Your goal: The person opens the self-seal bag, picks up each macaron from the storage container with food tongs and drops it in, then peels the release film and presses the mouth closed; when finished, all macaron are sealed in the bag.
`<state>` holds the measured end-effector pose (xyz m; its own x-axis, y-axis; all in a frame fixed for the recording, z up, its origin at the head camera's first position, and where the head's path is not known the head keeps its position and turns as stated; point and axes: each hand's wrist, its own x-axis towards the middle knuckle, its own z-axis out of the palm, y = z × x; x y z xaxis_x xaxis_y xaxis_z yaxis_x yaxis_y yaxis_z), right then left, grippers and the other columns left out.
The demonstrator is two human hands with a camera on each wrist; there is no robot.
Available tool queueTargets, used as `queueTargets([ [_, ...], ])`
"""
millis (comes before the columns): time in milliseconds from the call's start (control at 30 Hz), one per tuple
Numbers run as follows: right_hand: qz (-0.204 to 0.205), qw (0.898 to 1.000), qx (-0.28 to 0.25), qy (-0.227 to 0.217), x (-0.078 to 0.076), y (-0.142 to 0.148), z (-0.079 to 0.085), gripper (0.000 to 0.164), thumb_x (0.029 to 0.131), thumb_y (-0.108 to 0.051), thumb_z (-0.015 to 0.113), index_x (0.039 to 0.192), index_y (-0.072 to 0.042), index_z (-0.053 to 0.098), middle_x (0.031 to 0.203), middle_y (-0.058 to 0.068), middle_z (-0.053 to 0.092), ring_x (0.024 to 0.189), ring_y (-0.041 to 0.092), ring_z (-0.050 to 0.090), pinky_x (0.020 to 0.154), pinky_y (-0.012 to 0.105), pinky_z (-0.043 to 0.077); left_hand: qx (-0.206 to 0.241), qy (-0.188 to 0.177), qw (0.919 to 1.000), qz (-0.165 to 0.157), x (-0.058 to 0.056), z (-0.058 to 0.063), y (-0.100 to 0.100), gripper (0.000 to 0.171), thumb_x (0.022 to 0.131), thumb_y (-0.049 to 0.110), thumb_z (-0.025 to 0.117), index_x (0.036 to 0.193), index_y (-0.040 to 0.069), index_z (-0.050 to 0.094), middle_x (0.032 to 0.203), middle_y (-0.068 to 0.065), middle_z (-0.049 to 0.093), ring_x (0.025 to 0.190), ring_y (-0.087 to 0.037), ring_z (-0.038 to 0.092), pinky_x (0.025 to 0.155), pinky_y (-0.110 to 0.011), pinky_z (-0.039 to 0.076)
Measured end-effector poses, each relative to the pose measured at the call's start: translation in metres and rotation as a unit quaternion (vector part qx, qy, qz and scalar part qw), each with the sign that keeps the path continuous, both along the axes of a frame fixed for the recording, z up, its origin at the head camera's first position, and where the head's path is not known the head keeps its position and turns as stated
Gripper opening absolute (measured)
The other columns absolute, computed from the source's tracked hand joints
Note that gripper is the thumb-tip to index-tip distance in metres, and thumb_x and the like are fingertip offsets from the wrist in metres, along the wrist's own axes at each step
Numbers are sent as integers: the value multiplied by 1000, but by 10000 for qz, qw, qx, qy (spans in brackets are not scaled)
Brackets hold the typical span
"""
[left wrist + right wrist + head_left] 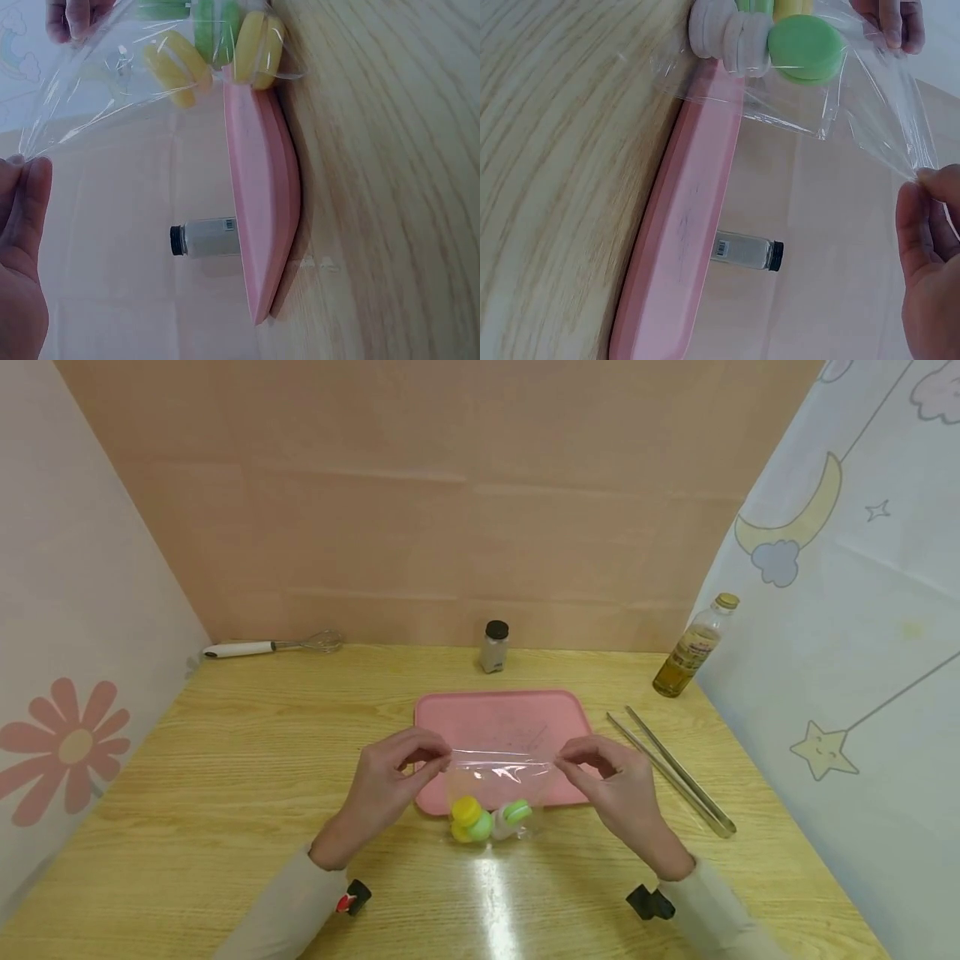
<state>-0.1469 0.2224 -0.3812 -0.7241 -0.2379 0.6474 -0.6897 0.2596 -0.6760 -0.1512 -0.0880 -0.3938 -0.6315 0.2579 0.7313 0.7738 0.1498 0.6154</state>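
A clear plastic bag (498, 781) hangs between both hands at the near side of the pink tray (510, 706). My left hand (393, 777) pinches one top corner between thumb and fingers, and my right hand (611, 781) pinches the other, so the top edge is stretched straight. Several macarons lie at the bottom of the bag: yellow macarons (259, 49), green macarons (806, 49) and white macarons (746, 41). In both wrist views the bag's lower part overlaps the tray's near edge.
Metal tongs (675, 772) lie right of the tray. Behind it stands a small jar with a black lid (494, 647). An oil bottle (692, 647) stands at the back right, near the wall. At the back left lies a whisk (273, 646) with a white handle.
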Motion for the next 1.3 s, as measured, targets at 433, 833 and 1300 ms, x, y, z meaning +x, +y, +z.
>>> queueTargets([
  [433, 853, 9902, 513, -978, -4, -3, 10, 35, 89, 8, 73, 120, -8, 67, 92, 9, 61, 83, 19, 57, 78, 27, 52, -755, -809, 9939, -36, -1, 9, 12, 23, 91, 4, 75, 112, 10, 70, 93, 1, 61, 79, -13, 57, 70, -26, 53],
  [833, 626, 9782, 1948, -342, -14, -25, 26, 13, 88, -22, 82, 99, -22, 75, 92, -12, 66, 79, 9, 58, 68, 35, 51, -1555, -970, 9829, -185, -8, 25, 29, 14, 89, 23, 81, 97, 13, 76, 84, 11, 60, 74, -13, 55, 65, -26, 48],
  [1300, 922, 9796, 1770, -220, -15, -38, 26, 8, 87, -11, 81, 89, -18, 78, 85, -10, 67, 71, 10, 58, 60, 33, 51, -1501, -947, 9822, -610, -13, 25, 33, 5, 88, 15, 81, 91, 11, 78, 81, 9, 65, 69, -5, 54, 62, -24, 50],
])
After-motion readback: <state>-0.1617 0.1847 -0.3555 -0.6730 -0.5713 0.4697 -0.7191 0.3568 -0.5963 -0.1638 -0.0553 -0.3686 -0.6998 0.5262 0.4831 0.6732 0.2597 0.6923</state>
